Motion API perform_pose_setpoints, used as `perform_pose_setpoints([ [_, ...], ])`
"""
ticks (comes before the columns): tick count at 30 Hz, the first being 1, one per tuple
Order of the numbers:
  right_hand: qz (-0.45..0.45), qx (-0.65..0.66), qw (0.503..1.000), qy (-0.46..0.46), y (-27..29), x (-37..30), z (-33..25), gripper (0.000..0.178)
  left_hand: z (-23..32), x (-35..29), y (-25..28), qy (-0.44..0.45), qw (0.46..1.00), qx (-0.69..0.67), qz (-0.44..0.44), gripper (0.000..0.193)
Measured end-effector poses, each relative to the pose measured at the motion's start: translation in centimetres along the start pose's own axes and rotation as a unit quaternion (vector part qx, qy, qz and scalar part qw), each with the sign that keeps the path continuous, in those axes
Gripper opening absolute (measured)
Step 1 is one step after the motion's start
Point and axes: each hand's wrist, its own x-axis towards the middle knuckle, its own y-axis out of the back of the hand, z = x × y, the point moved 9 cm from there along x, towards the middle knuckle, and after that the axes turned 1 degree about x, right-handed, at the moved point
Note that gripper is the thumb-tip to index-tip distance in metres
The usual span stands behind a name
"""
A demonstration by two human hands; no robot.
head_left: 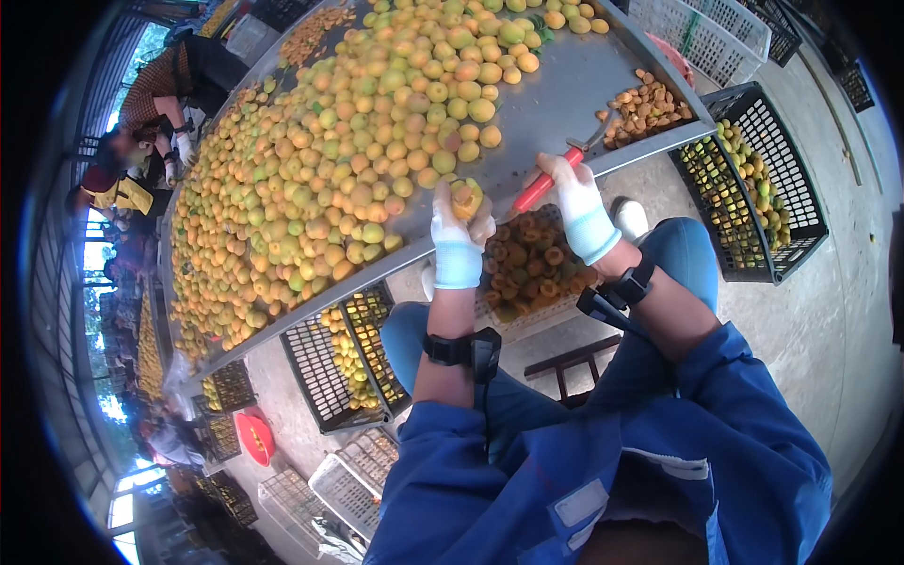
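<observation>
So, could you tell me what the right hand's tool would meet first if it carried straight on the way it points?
Probably the small heap of pits on the metal table; the red-handled tool in the right hand points there, though depth is unclear.

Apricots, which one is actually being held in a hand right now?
The apricot gripped in the gloved left hand at the metal table edge; the rest lie loose in the pile.

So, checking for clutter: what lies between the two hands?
In the head view, only bare metal table edge and the red-handled tool's handle lie between the left hand, holding a fruit, and the right hand.
</observation>
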Motion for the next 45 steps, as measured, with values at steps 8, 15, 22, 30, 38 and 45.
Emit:
perform_pose_setpoints([
  [8, -0.028, -0.44, 0.847, 0.296, -4.1, -2.9, -4.9, 0.035, -1.4, -0.9, 0.4, 0.067, 0.993, 0.096, -0.012, 0.055],
  [15, -0.083, -0.48, 0.835, 0.256, -3.9, -2.6, -3.9, 0.041, -1.8, -1.6, -1.0, 0.036, 0.976, 0.216, -0.016, 0.056],
  [22, -0.111, -0.536, 0.792, 0.27, -5.1, -3.0, -2.8, 0.035, -2.5, -1.0, 1.3, -0.018, 0.978, 0.205, -0.021, 0.047],
  [30, -0.065, -0.439, 0.859, 0.256, -3.2, -2.3, -4.2, 0.021, -2.0, -2.3, -1.5, 0.013, 0.966, 0.254, -0.044, 0.048],
  [38, 0.169, -0.355, 0.896, 0.205, 3.7, -0.6, -9.4, 0.027, -1.1, -2.2, -1.8, 0.023, 0.978, 0.146, -0.148, 0.05],
  [45, 0.282, -0.353, 0.834, 0.315, 8.9, -1.9, -13.3, 0.031, 0.0, -4.0, -3.4, 0.01, 0.946, 0.3, -0.126, 0.044],
])
